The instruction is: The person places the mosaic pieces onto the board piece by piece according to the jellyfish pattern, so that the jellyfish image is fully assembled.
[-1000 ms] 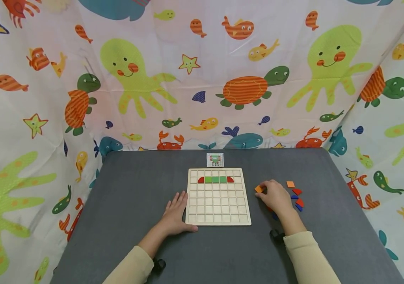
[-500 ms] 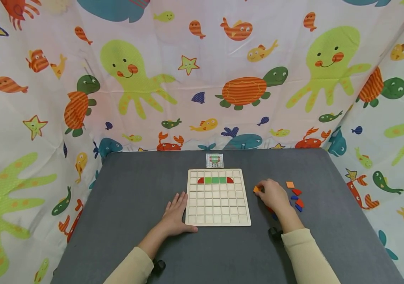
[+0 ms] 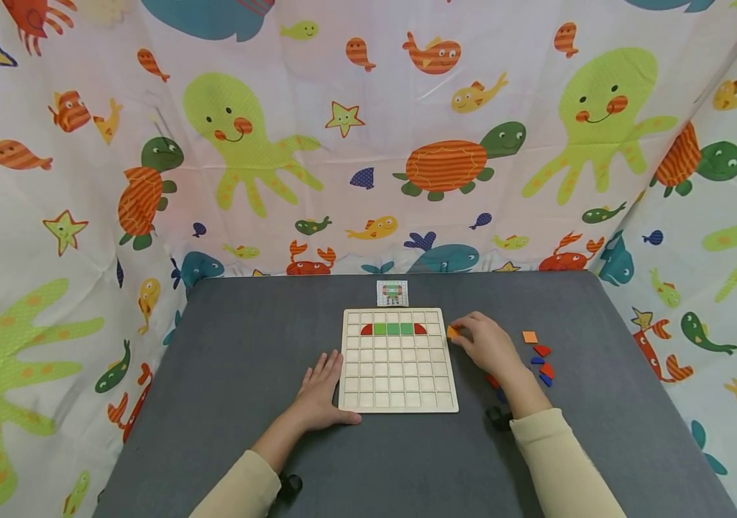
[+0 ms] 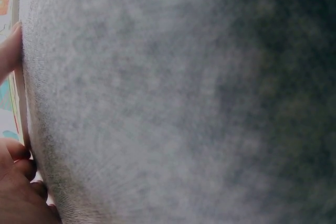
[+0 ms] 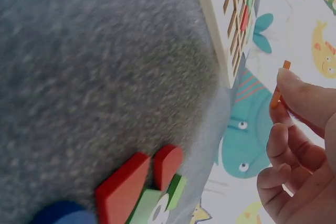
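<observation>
A pale wooden grid board (image 3: 400,383) lies on the grey table. One row near its far edge holds green squares (image 3: 393,329) with a red rounded piece (image 3: 420,329) at each end. My left hand (image 3: 318,400) rests at the board's near left corner, fingers extended along the left edge and thumb at the near edge. Just off the board's right edge, my right hand (image 3: 488,348) pinches an orange tile (image 3: 451,332) between thumb and finger. In the right wrist view the orange tile (image 5: 280,85) is seen edge-on, above the table.
A small picture card (image 3: 392,293) lies beyond the board. To the right are an orange square (image 3: 530,337), red pieces (image 3: 547,370) and blue pieces (image 3: 538,360). Beneath the right wrist lie red (image 5: 123,190), green (image 5: 147,207) and blue (image 5: 64,214) pieces. A patterned cloth (image 3: 368,144) hangs behind.
My right hand has moved left and away from me, bringing the orange tile from the right-hand pieces to beside the board. The left hand and the board stay put.
</observation>
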Demonstrator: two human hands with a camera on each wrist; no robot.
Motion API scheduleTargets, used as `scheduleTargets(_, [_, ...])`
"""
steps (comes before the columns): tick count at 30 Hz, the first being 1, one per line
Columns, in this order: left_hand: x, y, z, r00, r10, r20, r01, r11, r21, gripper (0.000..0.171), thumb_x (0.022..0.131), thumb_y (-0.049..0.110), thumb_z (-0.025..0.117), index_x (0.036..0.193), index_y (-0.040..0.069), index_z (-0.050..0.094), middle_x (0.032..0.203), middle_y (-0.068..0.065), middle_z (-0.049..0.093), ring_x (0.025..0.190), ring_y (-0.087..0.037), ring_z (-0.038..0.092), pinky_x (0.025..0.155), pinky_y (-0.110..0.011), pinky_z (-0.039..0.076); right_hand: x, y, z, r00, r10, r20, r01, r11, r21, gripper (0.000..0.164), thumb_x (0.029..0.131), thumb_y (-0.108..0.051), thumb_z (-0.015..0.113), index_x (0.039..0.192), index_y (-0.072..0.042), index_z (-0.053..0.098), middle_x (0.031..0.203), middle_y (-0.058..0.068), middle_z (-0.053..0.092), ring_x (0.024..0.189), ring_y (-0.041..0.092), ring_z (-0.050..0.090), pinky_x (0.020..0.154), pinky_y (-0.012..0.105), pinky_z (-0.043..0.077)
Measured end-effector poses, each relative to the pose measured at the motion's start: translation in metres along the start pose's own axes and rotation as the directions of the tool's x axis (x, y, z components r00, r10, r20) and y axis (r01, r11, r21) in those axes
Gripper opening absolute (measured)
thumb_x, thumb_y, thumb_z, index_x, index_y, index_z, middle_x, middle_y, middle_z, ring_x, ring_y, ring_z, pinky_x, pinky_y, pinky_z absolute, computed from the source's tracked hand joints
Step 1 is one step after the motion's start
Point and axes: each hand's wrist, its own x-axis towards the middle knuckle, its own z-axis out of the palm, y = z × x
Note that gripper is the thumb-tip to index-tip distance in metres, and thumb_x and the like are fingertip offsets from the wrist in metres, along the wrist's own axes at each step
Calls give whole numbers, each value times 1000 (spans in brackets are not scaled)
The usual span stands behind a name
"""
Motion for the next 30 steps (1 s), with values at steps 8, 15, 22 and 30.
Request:
scheduleTargets(8, [-1, 1, 0, 1000, 6, -2, -6, 1000, -6, 129, 70, 53, 89, 163, 5, 13, 170, -13, 11, 157, -35, 5, 123, -59, 10, 7, -10, 5, 997, -83, -8, 83, 997, 5, 27, 91, -19, 77, 116, -11, 75, 115, 10, 67, 99, 29, 66, 85, 50, 55])
scheduleTargets(15, [-2, 2, -2, 1000, 9, -4, -9, 1000, -17, 130, 70, 53, 90, 162, 5, 13, 170, -13, 11, 157, -34, 5, 123, -59, 9, 14, -17, 13, 994, -111, 21, 111, 994, 3, 23, 92, -19, 76, 114, -13, 77, 112, 7, 68, 87, 22, 62, 72, 41, 51])
scheduleTargets(22, [-3, 3, -3, 1000, 6, 2, -6, 1000, -14, 129, 70, 51, 90, 163, 5, 13, 170, -12, 11, 157, -35, 5, 123, -59, 9, 20, -23, 24, 992, -92, 85, 93, 996, -5, 26, 94, -21, 74, 119, -13, 76, 118, 9, 67, 100, 27, 65, 83, 47, 54])
scheduleTargets(30, [0, -1, 1, 1000, 10, -2, -10, 1000, -14, 129, 71, 52, 89, 163, 6, 11, 170, -12, 9, 158, -34, 3, 124, -59, 8, 24, -28, 35, 984, -110, 141, 113, 994, -10, 24, 93, -24, 74, 115, -13, 76, 116, 7, 68, 102, 26, 66, 88, 47, 55])
